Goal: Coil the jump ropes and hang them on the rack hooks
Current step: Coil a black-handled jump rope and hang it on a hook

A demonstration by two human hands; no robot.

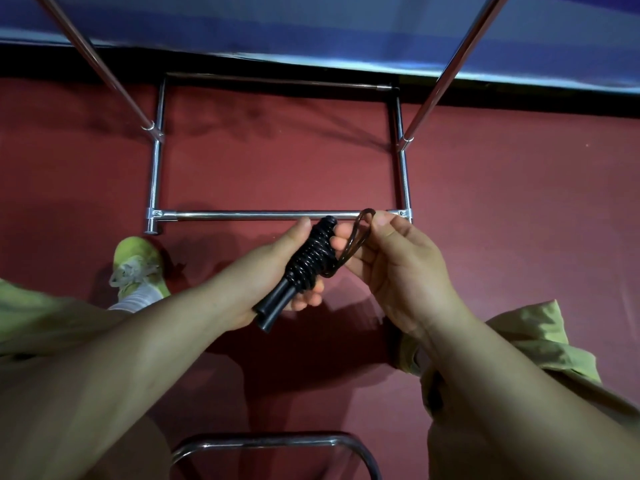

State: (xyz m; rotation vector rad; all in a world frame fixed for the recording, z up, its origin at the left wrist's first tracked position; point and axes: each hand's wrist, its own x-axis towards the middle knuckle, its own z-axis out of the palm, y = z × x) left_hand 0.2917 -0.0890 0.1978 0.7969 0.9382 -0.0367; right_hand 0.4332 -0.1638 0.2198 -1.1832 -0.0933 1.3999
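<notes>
Jump rope: black, cord wound in tight turns round its two handles, which lie side by side; bundle tilted, handle butts toward the person, far end toward the rack
Location of rope: held in the air above the red floor, just in front of the rack's near base bar, not on any hook
Loose end: a small loop of cord stands out from the right side of the bundle
Left hand: under and round the bundle, thumb along its left side, fingertips showing below on the right; grips the wound handles
Right hand: thumb and forefinger pinch the loop near its top, remaining fingers curled beside it
Rack: chromed tube frame, rectangular base on the floor, two uprights rising out of view at top left and top right; hooks not visible
Wall strip: blue, behind the rack, black band at its foot
Person: yellow-green trousers, one yellow-green shoe with a white sock, left of the hands
Bottom edge: a curved chromed tube, part of some frame; cannot tell what
</notes>
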